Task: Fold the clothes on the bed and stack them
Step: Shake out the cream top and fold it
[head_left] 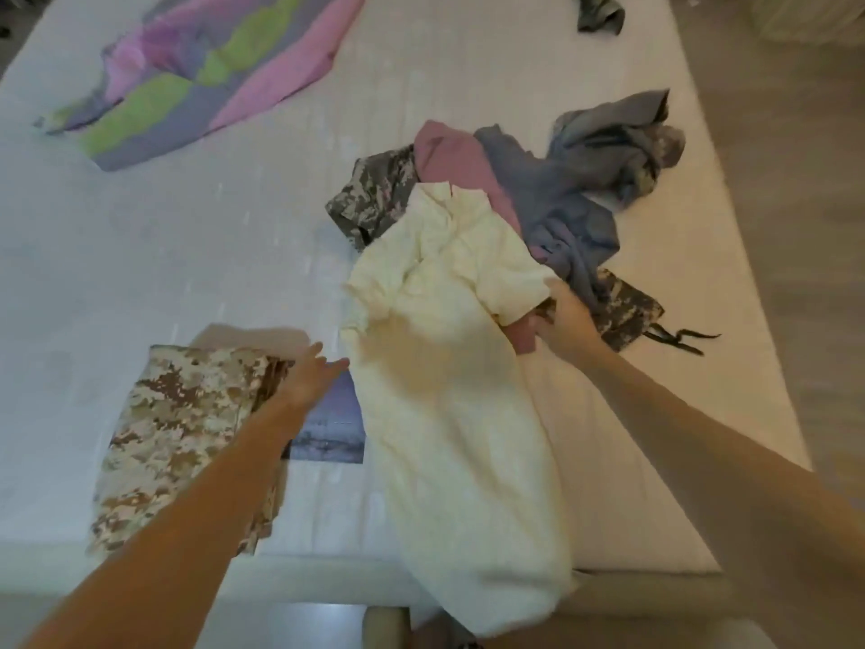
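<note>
Now the right hand [564, 323] pinches the cream shirt [449, 391]; the left hand [311, 374] holds its fingers straight and together, camouflage trousers [182, 428] just left of them.

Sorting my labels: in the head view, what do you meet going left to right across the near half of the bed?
Folded tan camouflage garment → left hand → cream shirt → right hand.

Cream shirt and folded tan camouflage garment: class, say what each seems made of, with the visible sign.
Cream shirt: thin, matte woven cloth, perhaps cotton; it hangs limp and creases softly from the right hand. Tan camouflage garment: seemingly stiffer matte woven fabric with a printed pixel pattern; it lies in flat, crisp folds. Exact fibre cannot be told.
</note>
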